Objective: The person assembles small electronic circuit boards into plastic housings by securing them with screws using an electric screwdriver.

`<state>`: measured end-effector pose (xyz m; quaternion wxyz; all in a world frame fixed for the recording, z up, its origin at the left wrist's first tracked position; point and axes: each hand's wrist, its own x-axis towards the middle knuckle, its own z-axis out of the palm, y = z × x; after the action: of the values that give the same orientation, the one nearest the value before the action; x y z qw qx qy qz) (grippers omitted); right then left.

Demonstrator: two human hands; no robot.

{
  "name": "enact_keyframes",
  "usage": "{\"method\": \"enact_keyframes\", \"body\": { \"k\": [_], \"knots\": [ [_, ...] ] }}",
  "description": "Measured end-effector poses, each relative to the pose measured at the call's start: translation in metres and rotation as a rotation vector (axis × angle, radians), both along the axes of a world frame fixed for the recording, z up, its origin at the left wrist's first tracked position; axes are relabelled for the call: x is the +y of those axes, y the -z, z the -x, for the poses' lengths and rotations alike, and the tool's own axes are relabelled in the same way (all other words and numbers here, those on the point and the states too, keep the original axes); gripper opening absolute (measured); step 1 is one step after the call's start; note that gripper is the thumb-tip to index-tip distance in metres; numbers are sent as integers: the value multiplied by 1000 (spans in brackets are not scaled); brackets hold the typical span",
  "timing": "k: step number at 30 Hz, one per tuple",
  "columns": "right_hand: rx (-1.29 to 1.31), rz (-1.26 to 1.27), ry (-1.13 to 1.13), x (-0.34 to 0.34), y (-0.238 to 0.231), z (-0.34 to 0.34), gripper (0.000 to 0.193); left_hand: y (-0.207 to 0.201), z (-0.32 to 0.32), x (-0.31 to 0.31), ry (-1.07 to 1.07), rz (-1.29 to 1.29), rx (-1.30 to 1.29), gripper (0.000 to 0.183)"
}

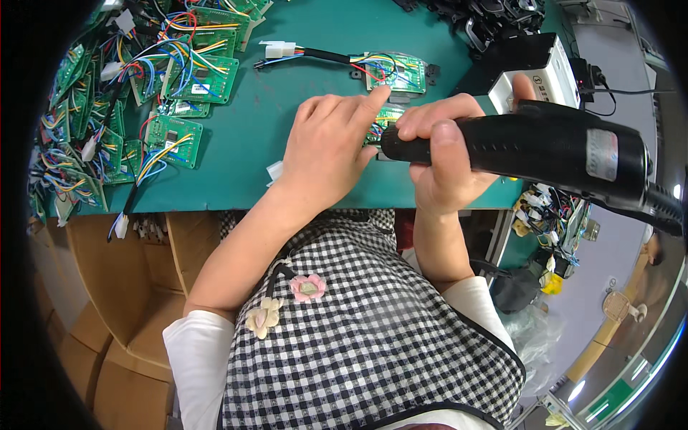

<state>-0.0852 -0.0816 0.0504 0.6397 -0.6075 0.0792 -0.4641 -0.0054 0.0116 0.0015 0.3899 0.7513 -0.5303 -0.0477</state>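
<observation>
My right hand [448, 161] is wrapped round a black electric screwdriver [545, 143], which lies nearly level with its cord running off to the right. Its ribbed front end is over a green circuit board [389, 115] on the table. My left hand [322, 147] grips that board at its left side, with thumb and index finger apart along it. Both hands hide most of the board and the screwdriver's tip. Just beyond lies a second circuit board [403, 74] with a clear cover, black side tabs and coloured wires leading to a white connector plug [279, 49].
A heap of wired green circuit boards [201, 79] covers the left of the green table [247, 143]. At the right stands a black and white box [537, 79] with a cable. Black parts [498, 18] are piled behind it. Cardboard boxes [115, 287] stand below left.
</observation>
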Motion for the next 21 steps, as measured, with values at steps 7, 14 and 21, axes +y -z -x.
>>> {"method": "enact_keyframes", "body": {
  "k": [7, 14, 21],
  "knots": [
    [233, 125, -112, -15, 1, -15, 58, 4, 2, -1, -37, 22, 24, 68],
    [196, 42, -200, -15, 1, -4, 42, -1, 5, -2, -25, -7, 84, 58],
    [-247, 13, -7, -46, -36, 49, 52, -25, -36, -18, -25, 92, -147, 50]
  ]
}}
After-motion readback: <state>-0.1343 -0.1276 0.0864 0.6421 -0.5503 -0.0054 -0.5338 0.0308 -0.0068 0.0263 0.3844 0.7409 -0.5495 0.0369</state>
